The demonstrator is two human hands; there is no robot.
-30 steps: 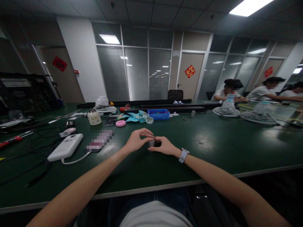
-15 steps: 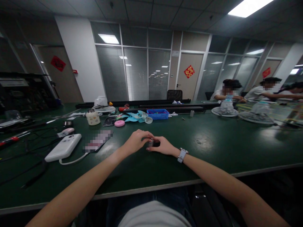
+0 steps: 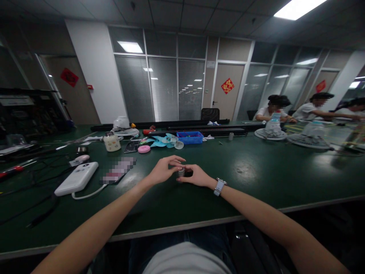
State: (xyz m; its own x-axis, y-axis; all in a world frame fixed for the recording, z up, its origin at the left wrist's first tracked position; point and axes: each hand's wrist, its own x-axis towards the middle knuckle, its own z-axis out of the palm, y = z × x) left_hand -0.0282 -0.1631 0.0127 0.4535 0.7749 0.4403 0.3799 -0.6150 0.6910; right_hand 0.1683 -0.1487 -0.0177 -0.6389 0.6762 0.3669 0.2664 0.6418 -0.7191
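Near the worktop's front edge, left hand and right hand fingers pinch a small metal cylinder together.

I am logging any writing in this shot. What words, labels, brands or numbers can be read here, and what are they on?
No text reads clearly enough to quote.
Red diamond sign on the door: gold character, too blurred.
Red signs on the left wall and far right wall: blurred.
White power bank: faint mark, too small.
Pixelated patch on the table: unreadable.
Small cylinder between left hand and right hand: no marking shows.
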